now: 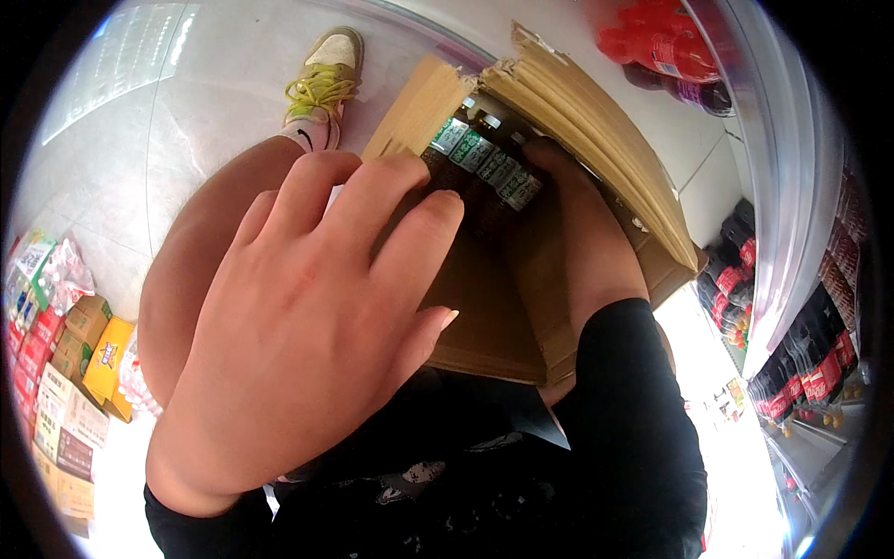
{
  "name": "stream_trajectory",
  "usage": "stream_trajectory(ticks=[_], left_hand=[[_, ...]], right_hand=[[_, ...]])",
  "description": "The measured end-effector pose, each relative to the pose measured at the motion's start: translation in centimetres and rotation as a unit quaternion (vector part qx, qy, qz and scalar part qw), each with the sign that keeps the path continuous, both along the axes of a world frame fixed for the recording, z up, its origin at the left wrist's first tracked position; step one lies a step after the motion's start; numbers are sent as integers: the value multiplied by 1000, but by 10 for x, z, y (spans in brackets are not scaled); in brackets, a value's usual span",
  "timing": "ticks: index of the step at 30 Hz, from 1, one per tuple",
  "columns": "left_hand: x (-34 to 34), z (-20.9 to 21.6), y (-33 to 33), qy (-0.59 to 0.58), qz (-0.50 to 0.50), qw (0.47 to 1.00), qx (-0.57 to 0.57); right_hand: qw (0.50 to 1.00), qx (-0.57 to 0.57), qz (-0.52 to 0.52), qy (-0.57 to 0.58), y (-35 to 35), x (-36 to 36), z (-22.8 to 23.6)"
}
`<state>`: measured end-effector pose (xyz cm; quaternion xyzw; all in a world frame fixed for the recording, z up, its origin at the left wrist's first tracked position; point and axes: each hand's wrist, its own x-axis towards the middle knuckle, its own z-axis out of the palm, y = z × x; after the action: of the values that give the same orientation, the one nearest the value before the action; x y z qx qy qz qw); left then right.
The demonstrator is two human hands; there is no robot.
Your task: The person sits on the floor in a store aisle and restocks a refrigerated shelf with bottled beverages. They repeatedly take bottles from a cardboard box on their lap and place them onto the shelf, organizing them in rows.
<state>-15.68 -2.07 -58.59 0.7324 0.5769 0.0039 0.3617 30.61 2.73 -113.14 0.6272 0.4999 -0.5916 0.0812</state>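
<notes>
An opened brown cardboard carton (484, 317) sits tilted in front of my lap, its flaps folded outward and torn along the top edge. Small dark bottles (498, 168) with green and silver labels and pale caps lie in a row at its far end. My right hand (559, 168) reaches down inside, the thumb beside the rightmost bottle; its other fingers are hidden, so I cannot tell whether it grips one. My left hand (307, 317) hovers large over the carton's left side, fingers bent and spread apart, nothing visible in them.
My bare leg and a shoe with yellow-green laces (321, 88) are at the left on pale floor tiles. Stacked boxes (70, 401) stand far left. Along the right, a shelf edge (792, 186) curves past dark soda bottles (810, 363); red drink bottles (661, 42) are at top right.
</notes>
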Motion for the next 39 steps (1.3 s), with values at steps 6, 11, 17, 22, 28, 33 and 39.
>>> stream_trajectory(ticks=[6, 11, 17, 22, 28, 33, 39], left_hand=[[4, 2, -4, 23, -15, 999, 17], [4, 0, -11, 22, -25, 998, 45], [3, -13, -16, -30, -43, 995, 87], [0, -18, -22, -30, -30, 994, 97], [0, -24, -23, -48, -21, 993, 108], [-1, -23, -22, -29, -30, 995, 95], [-4, -26, -22, -21, -35, 995, 87]], right_hand=[[964, -211, 147, -69, 34, -69, 100], [916, -140, 243, -288, 31, -152, 221], [936, -169, 211, -227, -4, -119, 196], [916, 73, 108, -378, -45, -162, 222], [942, 53, 14, -331, -42, -160, 245], [946, 108, -36, -302, -77, -148, 226], [905, 239, -150, -317, -112, -170, 272]])
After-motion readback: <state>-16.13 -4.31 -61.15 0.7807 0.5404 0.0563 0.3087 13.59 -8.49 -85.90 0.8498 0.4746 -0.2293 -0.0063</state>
